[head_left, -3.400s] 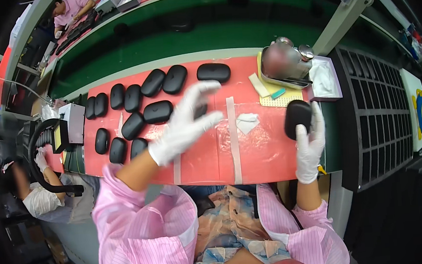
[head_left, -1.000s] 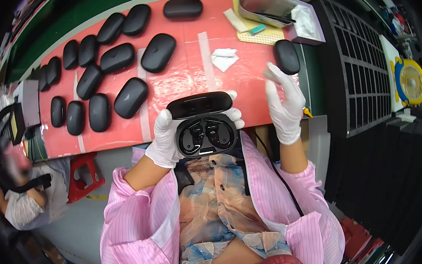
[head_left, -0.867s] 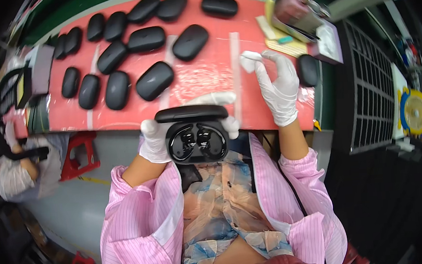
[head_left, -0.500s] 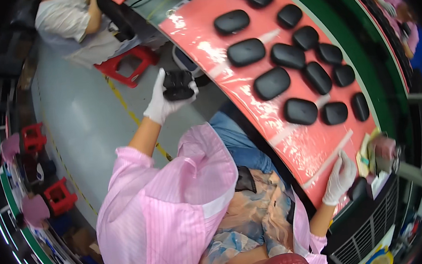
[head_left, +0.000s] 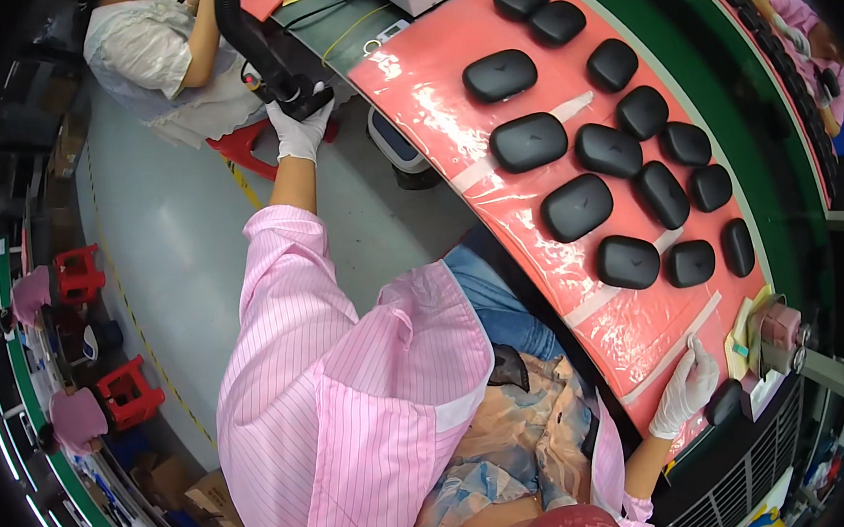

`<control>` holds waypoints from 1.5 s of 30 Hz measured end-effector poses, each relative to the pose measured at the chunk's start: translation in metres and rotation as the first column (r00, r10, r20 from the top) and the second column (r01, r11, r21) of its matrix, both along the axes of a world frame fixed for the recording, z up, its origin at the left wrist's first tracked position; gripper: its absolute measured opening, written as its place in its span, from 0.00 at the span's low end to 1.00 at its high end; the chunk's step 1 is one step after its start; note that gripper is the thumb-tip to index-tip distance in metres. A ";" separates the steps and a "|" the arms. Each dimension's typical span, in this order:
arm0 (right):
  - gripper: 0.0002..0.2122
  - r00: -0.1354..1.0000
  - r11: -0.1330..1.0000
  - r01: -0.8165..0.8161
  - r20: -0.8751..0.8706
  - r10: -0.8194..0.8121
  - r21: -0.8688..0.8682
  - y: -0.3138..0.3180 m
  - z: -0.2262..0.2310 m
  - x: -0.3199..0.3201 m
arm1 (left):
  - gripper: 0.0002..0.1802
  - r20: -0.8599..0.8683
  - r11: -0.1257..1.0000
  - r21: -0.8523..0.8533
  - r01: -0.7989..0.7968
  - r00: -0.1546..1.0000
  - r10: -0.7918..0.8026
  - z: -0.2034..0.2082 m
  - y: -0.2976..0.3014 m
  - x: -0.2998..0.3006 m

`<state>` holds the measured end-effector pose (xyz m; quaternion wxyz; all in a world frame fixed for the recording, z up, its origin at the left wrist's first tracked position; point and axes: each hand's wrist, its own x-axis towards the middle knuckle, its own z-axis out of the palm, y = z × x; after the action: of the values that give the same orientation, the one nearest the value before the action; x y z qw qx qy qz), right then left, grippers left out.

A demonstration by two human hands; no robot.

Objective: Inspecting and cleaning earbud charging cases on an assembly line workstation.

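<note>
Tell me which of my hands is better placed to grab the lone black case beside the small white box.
Probably your right: the right hand is close beside that case, while the left hand is far off, at the end of the hose. Whether the right holds anything is unclear.

1. The head camera looked steeply down from head height.
2. Its wide fisheye view set the pink-topped bench (head_left: 629, 336) slantwise at right, the grey floor (head_left: 169, 235) at left.
3. Close below came a striped jacket (head_left: 293, 395).

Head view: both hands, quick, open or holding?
Left hand: at the black hose's end; grip can't be told.
Right hand: partly curled over red mat; hold unclear.
</note>
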<state>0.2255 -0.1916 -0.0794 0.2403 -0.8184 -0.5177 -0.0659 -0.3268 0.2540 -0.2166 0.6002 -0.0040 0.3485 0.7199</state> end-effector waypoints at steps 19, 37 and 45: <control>0.11 0.989 0.984 0.142 0.046 -0.137 -0.112 0.029 0.126 0.185 | 0.47 -0.279 0.886 0.268 0.379 0.911 -0.305 0.173 -0.225 0.176; 0.17 0.818 0.812 -0.544 -0.079 0.569 0.212 0.038 0.113 -0.012 | 0.51 -0.513 0.190 0.419 0.888 0.404 -0.757 0.208 -0.277 0.379; 0.14 0.842 0.822 -0.538 0.070 0.535 0.189 0.043 0.096 -0.015 | 0.50 -0.497 0.113 0.326 0.939 0.272 -0.824 0.207 -0.282 0.378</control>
<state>0.2109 -0.1487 0.0165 0.3268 -0.6108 -0.7192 -0.0535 0.0515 -0.0280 -0.0098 0.8406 0.4524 0.1036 0.2793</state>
